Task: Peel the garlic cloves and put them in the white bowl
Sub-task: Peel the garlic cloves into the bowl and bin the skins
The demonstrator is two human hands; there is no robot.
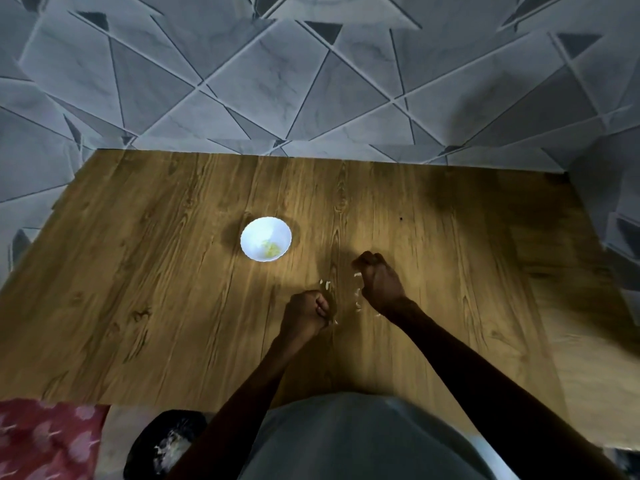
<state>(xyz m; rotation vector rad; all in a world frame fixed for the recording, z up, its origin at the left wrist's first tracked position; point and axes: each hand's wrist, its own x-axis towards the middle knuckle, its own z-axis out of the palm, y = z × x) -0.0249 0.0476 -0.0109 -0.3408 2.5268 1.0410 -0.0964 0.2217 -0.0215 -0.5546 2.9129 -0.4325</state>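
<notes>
The white bowl (250, 233) stands on the wooden table left of centre, with a few yellowish peeled garlic cloves (270, 249) at its bottom. My left hand (304, 315) hovers low over the table in front of the bowl, fingers curled into a fist. My right hand (379, 280) is to its right and a little farther away, also curled. Small white garlic bits (325, 284) lie scattered on the wood between and around both hands. One white bit (356, 274) lies just under my right fingers. I see nothing inside either fist.
The wooden table (156, 271) butts against a grey patterned tiled wall (311, 81) at the back and right. Below the near edge sit a black bin with white peel scraps (166, 448) and a red flowered cloth (45, 441).
</notes>
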